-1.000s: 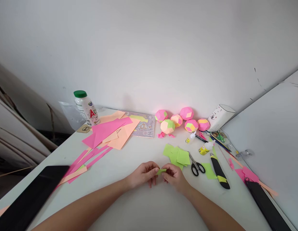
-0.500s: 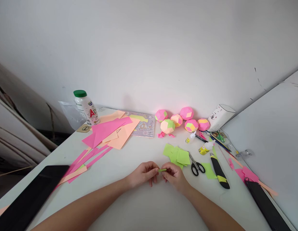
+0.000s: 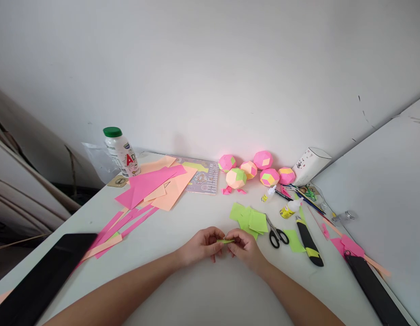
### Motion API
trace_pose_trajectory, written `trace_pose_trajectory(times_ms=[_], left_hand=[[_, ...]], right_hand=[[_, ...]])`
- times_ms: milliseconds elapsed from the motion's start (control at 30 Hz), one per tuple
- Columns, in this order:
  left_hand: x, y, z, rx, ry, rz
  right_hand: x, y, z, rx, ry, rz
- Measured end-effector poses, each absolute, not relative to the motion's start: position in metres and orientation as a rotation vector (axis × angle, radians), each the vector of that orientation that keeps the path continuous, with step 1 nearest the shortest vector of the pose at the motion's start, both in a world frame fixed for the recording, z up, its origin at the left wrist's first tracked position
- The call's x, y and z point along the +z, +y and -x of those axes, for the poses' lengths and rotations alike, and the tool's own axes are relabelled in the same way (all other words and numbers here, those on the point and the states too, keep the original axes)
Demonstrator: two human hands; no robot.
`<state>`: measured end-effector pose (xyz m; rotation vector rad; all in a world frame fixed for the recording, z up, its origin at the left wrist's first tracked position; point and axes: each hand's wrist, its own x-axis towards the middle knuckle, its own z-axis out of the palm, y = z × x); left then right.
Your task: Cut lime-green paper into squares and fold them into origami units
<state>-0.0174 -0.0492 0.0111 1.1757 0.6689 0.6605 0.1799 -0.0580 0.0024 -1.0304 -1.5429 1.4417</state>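
Observation:
A small folded piece of green paper (image 3: pixel 225 241) is pinched between both hands above the near middle of the table. My left hand (image 3: pixel 206 244) grips its left end between thumb and fingers. On the other end, the thumb and fingertips of my right hand (image 3: pixel 244 247) close around it. Fingers hide part of the paper. Just beyond the right hand lie several green paper squares (image 3: pixel 249 219), overlapping. Black-handled scissors (image 3: pixel 278 237) rest beside them, with another green square (image 3: pixel 294 240) to their right.
Several faceted paper balls (image 3: pixel 236 178) stand by the wall. Glue bottles (image 3: pixel 290 208) and a utility knife (image 3: pixel 309 242) are at right. Pink and orange sheets (image 3: pixel 169 194), a green-capped bottle (image 3: pixel 121 151) and a black tablet-like slab (image 3: pixel 47 276) occupy the left. A black case (image 3: pixel 376 290) lies far right.
More of the green paper shows between the fingers, and it reaches slightly further left than before. Both hands stay in nearly the same place. Nothing else has visibly moved.

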Motion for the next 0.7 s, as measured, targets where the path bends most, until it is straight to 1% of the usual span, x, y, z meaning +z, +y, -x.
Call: trace_pose_trajectory(times_ms=[367, 700], left_hand=[[0.0137, -0.05, 0.0167, 0.676, 0.657, -1.171], [0.0126, -0.05, 0.0169, 0.673, 0.672, -1.165]], right_hand=[[0.0053, -0.0589, -0.1791, 1.482, -1.586, 0.875], [0.0044, -0.0595, -0.1812, 1.429, -1.643, 0.969]])
